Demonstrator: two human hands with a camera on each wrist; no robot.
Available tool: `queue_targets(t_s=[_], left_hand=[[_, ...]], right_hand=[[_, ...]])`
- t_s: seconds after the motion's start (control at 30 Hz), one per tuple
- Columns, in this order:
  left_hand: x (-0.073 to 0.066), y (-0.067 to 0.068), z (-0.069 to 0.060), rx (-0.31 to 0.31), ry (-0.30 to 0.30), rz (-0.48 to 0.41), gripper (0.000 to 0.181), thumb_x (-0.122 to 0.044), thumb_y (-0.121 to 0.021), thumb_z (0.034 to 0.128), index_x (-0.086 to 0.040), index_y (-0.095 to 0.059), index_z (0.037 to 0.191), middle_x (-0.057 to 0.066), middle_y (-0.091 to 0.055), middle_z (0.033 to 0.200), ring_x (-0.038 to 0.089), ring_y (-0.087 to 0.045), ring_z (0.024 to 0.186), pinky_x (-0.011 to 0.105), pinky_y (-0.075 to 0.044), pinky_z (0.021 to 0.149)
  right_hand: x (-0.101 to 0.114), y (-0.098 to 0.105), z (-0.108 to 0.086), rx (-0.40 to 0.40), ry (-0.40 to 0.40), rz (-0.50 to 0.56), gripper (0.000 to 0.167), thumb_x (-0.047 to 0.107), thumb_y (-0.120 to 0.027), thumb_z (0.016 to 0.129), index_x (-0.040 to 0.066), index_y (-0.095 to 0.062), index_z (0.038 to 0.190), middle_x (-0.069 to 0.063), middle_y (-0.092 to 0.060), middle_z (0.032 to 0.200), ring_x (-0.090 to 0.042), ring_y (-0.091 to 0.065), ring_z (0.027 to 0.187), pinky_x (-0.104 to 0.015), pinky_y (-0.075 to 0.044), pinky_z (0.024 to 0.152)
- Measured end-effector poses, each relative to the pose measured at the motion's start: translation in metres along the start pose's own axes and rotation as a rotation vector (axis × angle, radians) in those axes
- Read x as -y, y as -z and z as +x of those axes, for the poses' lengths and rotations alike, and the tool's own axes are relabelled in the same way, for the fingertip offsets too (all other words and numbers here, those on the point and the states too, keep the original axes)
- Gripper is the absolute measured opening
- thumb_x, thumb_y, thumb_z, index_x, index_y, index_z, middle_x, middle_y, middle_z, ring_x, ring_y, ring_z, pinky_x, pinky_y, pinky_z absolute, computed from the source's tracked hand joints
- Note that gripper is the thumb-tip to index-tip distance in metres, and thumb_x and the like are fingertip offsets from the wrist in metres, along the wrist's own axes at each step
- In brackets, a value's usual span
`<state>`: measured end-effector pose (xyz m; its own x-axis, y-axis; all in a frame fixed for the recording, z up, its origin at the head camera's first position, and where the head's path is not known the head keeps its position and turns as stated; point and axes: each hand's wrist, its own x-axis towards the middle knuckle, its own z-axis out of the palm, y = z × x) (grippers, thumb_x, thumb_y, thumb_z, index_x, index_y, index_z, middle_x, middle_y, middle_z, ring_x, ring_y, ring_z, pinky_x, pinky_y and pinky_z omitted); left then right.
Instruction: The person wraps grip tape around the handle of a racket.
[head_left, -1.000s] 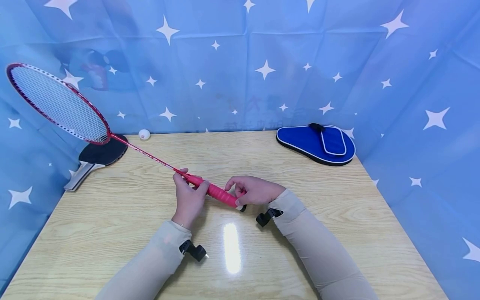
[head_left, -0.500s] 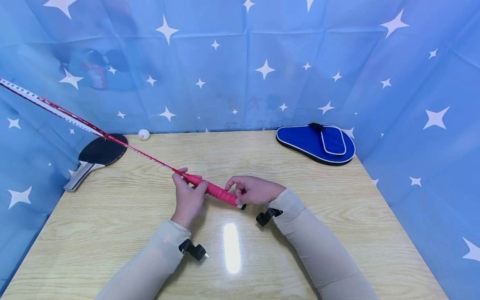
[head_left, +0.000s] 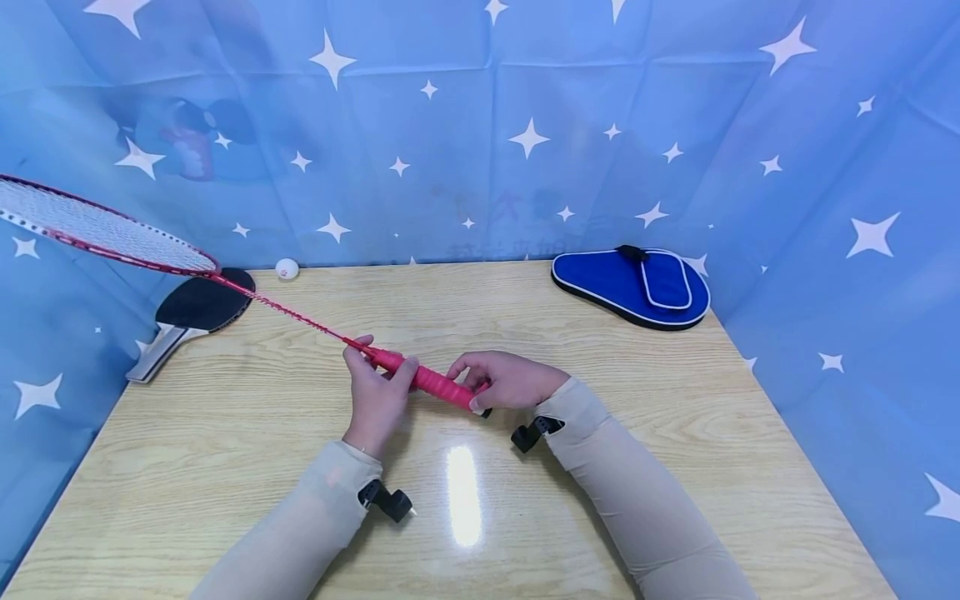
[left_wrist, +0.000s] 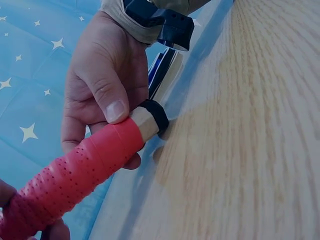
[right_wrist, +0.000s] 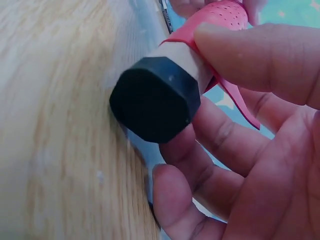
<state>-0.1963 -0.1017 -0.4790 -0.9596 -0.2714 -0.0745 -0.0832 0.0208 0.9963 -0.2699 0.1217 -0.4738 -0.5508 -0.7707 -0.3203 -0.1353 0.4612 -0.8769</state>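
A red badminton racket (head_left: 288, 310) slants up to the left above the table, its strung head running past the head view's left edge. My left hand (head_left: 378, 398) grips it where the shaft meets the handle. With thumb and fingers my right hand (head_left: 513, 379) pinches the pink perforated grip tape (left_wrist: 85, 172) close to the butt. A strip of bare handle (left_wrist: 145, 124) shows between the tape and the black butt cap (right_wrist: 155, 100). In the right wrist view a loose tail of tape (right_wrist: 240, 102) hangs beside my fingers.
A black table tennis bat (head_left: 206, 302) lies at the table's left edge, partly beneath the racket head. The white ball (head_left: 287, 268) sits at the back edge. A blue bat case (head_left: 630, 287) lies back right; starry cloth (head_left: 465, 150) surrounds the wooden table (head_left: 225, 450).
The racket has turned about its long axis: its head went from face-on to edge-on, and now shows its strings again at a low slant. Both hands stay nearly in place.
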Motion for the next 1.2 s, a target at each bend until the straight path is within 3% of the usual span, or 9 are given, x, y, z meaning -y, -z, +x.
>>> queue_targets(t_s=[0.37,0.63,0.97,1.2], left_hand=[[-0.0033,-0.0011,0.0024,-0.03,0.012,-0.037,0.069,0.002,-0.062,0.0937,-0.008,-0.021,0.148,0.016,-0.055,0.114,0.018,-0.066,0.083,0.021,-0.059,0.073],[-0.0034,0.0009,0.0009,-0.007,0.03,-0.004,0.075,-0.01,-0.068,0.0995,-0.014,-0.014,0.152,0.014,-0.052,0.118,0.024,-0.062,0.093,0.022,-0.061,0.076],[-0.0032,0.0004,0.0028,-0.034,0.023,-0.046,0.072,0.0,-0.063,0.0959,-0.01,-0.018,0.151,0.018,-0.053,0.123,0.024,-0.063,0.097,0.02,-0.059,0.076],[-0.0034,-0.0014,0.0033,-0.06,0.01,-0.084,0.067,0.003,-0.061,0.0939,-0.006,-0.02,0.147,0.024,-0.053,0.123,0.019,-0.063,0.09,0.02,-0.058,0.072]], right_hand=[[0.0003,0.0021,-0.0025,0.01,0.012,-0.014,0.048,-0.005,-0.069,0.093,0.018,-0.058,0.134,-0.005,-0.078,0.107,-0.021,-0.072,0.093,-0.035,-0.058,0.085],[-0.0011,0.0021,-0.0018,0.001,0.029,-0.018,0.049,-0.005,-0.071,0.091,0.019,-0.058,0.132,-0.004,-0.076,0.103,-0.022,-0.07,0.092,-0.036,-0.057,0.084],[-0.0001,0.003,-0.0028,0.008,0.027,-0.011,0.051,-0.006,-0.07,0.092,0.02,-0.058,0.134,-0.004,-0.075,0.105,-0.023,-0.07,0.095,-0.036,-0.058,0.086],[-0.0018,0.0035,-0.0019,0.001,0.038,0.0,0.05,-0.008,-0.068,0.091,0.017,-0.057,0.133,-0.007,-0.076,0.103,-0.022,-0.07,0.091,-0.034,-0.058,0.082]])
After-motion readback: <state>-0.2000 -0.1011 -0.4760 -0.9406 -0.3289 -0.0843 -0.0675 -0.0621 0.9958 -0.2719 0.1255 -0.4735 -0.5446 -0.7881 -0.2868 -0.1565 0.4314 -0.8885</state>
